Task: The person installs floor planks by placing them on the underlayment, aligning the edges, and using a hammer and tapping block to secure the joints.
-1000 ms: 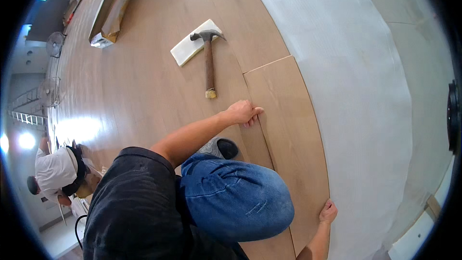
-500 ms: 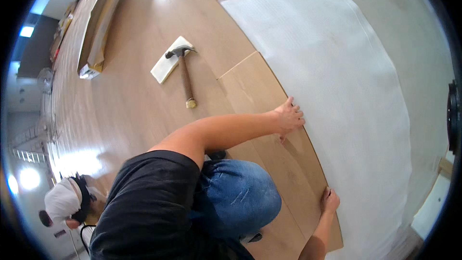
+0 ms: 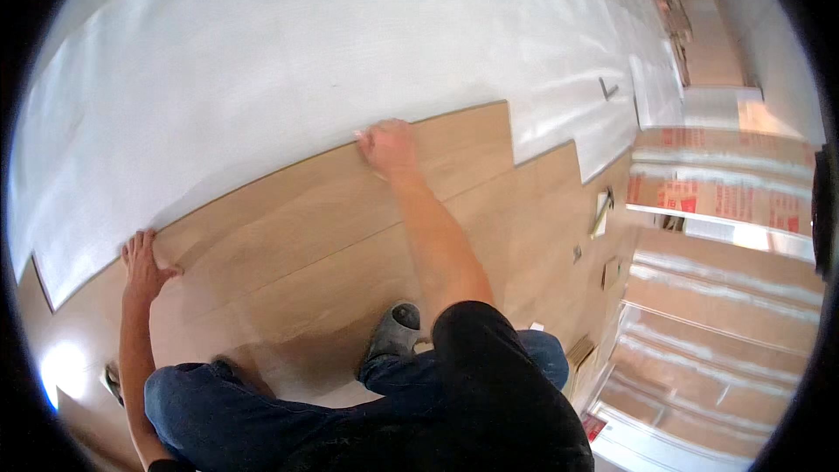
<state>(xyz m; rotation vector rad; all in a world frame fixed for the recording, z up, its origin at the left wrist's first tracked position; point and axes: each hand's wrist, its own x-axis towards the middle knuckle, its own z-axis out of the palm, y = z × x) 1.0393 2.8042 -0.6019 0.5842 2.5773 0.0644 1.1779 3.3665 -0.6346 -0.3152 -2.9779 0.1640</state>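
Observation:
A long light-brown floor plank point(image 3: 288, 201) lies along the edge of the laid flooring, beside white underlay sheet point(image 3: 288, 61). My left hand point(image 3: 147, 269) rests at the plank's far edge on the left, fingertips on the edge and thumb spread apart. Farther right, my right hand point(image 3: 390, 150) is closed over the same edge, its fingers curled and partly hidden. Both arms reach forward over my bent knees, and a grey shoe point(image 3: 396, 332) stands on the planks between them.
At the right, a hammer point(image 3: 603, 212) lies by a white block. An angled metal piece point(image 3: 609, 89) is on the underlay. Stacked cardboard cartons point(image 3: 717, 280) stand along the right side. A dark item point(image 3: 112, 383), too small to identify, lies left of my left arm.
My view has swung to the right, bringing the cartons into sight. Both hands remain along the plank's edge; the left thumb now stands out from the fingers.

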